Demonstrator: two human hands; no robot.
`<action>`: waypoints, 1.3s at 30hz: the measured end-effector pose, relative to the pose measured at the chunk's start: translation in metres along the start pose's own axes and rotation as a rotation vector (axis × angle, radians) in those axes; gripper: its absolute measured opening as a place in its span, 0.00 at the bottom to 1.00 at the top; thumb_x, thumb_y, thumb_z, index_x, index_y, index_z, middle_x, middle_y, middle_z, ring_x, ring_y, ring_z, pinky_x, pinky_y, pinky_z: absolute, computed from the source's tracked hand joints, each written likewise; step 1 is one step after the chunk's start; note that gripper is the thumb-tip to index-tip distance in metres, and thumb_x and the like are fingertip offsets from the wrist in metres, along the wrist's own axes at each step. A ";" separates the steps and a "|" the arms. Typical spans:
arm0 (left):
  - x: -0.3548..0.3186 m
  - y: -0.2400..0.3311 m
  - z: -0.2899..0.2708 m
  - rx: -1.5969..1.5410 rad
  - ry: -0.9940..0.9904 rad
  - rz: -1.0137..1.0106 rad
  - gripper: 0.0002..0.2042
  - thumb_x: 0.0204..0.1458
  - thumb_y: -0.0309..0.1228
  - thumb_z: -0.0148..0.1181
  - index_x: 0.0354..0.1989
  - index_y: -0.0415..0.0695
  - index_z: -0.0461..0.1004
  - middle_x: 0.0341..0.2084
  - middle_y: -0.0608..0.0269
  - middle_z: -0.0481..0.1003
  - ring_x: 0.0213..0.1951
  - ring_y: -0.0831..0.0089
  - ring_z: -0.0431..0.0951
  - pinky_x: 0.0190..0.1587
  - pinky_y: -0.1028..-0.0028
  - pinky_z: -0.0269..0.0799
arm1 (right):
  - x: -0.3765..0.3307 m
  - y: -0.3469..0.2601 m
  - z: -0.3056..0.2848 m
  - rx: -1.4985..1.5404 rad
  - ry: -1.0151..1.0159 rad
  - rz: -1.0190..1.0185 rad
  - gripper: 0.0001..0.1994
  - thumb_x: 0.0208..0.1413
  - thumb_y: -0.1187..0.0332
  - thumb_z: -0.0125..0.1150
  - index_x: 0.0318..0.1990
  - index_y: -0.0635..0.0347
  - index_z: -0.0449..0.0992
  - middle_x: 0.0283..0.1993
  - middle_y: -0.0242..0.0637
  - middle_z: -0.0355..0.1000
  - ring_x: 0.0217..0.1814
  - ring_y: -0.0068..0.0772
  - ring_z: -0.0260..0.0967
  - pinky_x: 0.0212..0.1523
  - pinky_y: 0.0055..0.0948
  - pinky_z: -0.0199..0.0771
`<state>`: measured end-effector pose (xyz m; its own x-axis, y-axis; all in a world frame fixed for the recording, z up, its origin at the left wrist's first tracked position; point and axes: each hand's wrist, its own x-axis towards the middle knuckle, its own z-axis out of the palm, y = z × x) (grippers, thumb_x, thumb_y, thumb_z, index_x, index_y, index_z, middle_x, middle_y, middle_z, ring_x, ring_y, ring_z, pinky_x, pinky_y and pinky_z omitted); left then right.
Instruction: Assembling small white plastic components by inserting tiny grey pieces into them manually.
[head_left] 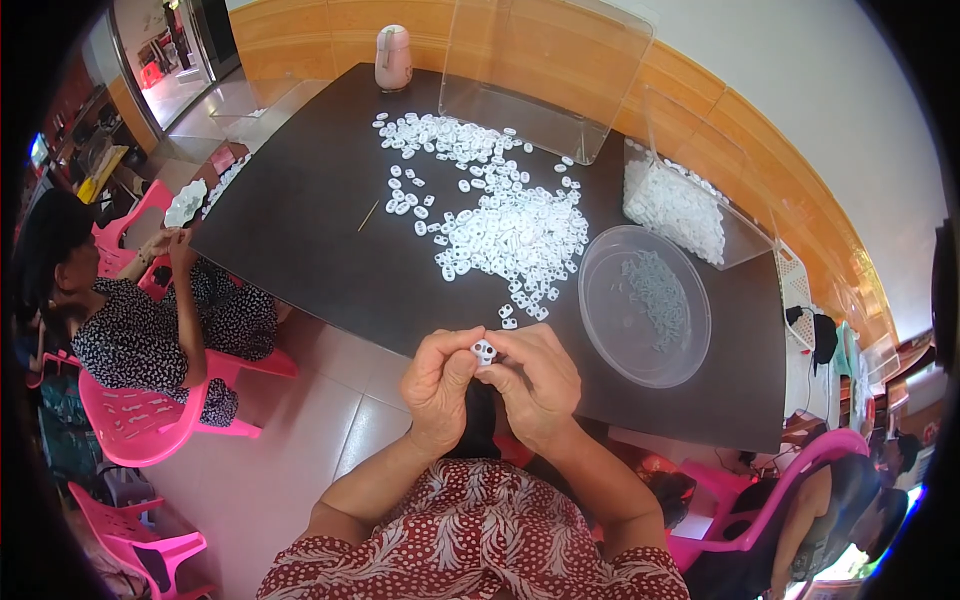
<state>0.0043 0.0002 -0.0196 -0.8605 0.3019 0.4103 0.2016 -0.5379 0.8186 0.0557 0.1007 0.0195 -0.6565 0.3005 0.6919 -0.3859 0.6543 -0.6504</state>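
Observation:
Between my fingertips, just off the table's front edge, is a small white plastic piece [484, 351] with dark round holes. My left hand [440, 385] pinches it from one side. From the other side my right hand [537, 383] grips the same piece, thumb and forefinger closed. Beyond my hands a large heap of similar white oval plastic pieces [515, 235] lies on the dark table [310, 200]. To the right, a round clear plastic lid or tray [598, 345] holds many small grey-green parts [655, 300], too small to name.
A clear bin [740, 240] of white pieces stands at the back right, beside a large clear upright box [540, 70]. A pink flask [393, 58] is at the far edge. A thin yellowish stick [368, 216] lies left. A co-worker [140, 310] sits on a pink chair [140, 420].

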 end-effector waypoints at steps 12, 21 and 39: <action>-0.008 -0.008 0.005 0.071 0.088 0.123 0.11 0.58 0.32 0.52 0.41 0.35 0.71 0.29 0.66 0.68 0.30 0.82 0.66 0.33 0.83 0.63 | -0.007 0.005 0.006 -0.003 0.019 -0.104 0.14 0.42 0.77 0.66 0.40 0.66 0.75 0.29 0.39 0.72 0.28 0.34 0.68 0.28 0.26 0.68; -0.004 -0.013 0.009 0.141 0.103 0.150 0.10 0.59 0.30 0.51 0.40 0.35 0.70 0.25 0.66 0.67 0.24 0.81 0.66 0.26 0.82 0.63 | -0.005 0.009 0.006 -0.001 0.022 -0.118 0.13 0.44 0.80 0.63 0.40 0.66 0.74 0.30 0.39 0.74 0.28 0.33 0.68 0.27 0.26 0.68; 0.092 -0.034 -0.043 1.328 -0.425 0.346 0.20 0.40 0.22 0.61 0.46 0.42 0.70 0.39 0.56 0.68 0.42 0.55 0.66 0.43 0.62 0.64 | 0.150 0.158 -0.224 -0.861 0.419 0.190 0.08 0.42 0.74 0.61 0.33 0.60 0.77 0.26 0.42 0.72 0.29 0.37 0.70 0.31 0.33 0.68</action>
<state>-0.1017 0.0124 -0.0275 -0.5240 0.6457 0.5555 0.8514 0.4156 0.3200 0.0412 0.4048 0.0905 -0.3112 0.5668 0.7628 0.4175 0.8026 -0.4261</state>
